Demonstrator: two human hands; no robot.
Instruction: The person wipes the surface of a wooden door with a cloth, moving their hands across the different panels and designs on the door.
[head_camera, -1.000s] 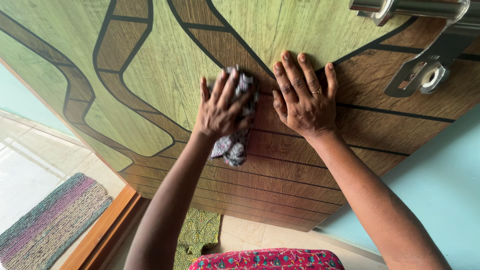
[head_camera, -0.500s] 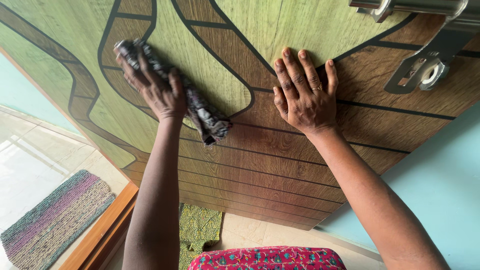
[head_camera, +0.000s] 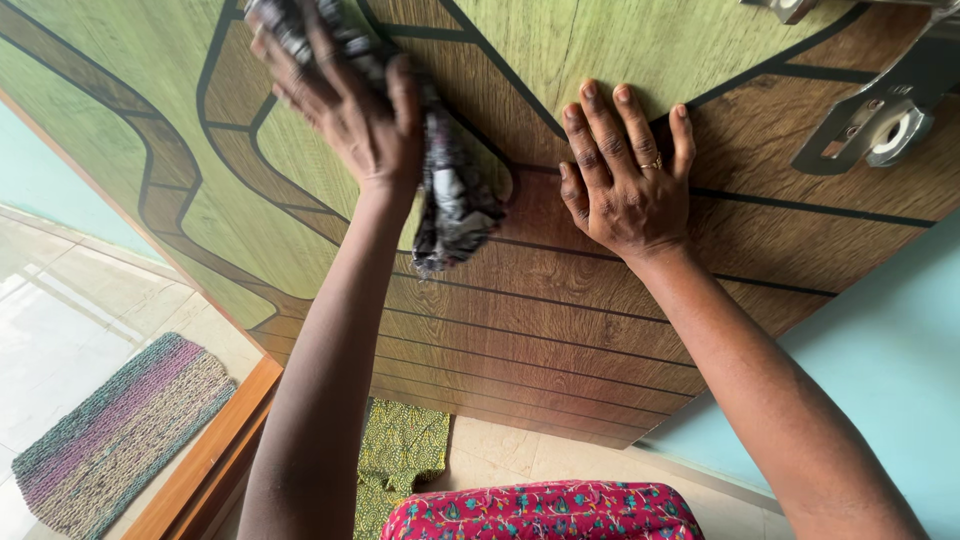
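You look down from your head along a patterned wooden door (head_camera: 560, 300), close enough that it fills most of the single view; its bottom edge, the tiled floor (head_camera: 60, 330) and a woven mat (head_camera: 120, 435) lie far below.

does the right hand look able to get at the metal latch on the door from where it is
Probably yes. The right hand lies flat on the door, and only bare panel shows between it and the latch at upper right, with nothing in the way.

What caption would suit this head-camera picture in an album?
Left hand presses a patterned cloth on a wooden door; right hand rests flat beside it.
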